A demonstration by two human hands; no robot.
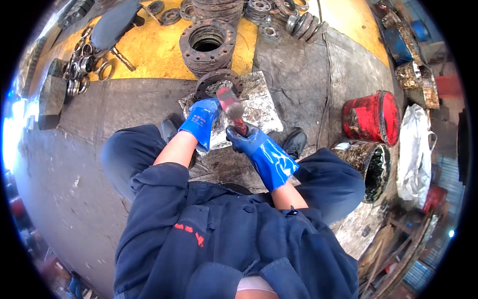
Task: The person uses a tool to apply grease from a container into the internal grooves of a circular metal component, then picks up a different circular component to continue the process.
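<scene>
Person seated, dark blue jacket, both hands in blue gloves. Left hand (pixel 201 119) rests on rim of dark ring flange (pixel 215 82), which lies on crumpled grey sheet (pixel 259 107). Right hand (pixel 244 138) grips red-handled brush (pixel 230 103), bristle end over flange. Stack of rusty flanges (pixel 208 47) at 12 o'clock on yellow floor patch. Loose metal rings (pixel 82 67) at 10 o'clock. Red bucket (pixel 371 117) at 3 o'clock, dark-stained bucket (pixel 371 167) just beside it, white sack (pixel 416 149) near both.

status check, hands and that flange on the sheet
Left hand steadying the rusty flange. Right hand shut on the brush, bristles at flange rim. Nothing blocking.
</scene>
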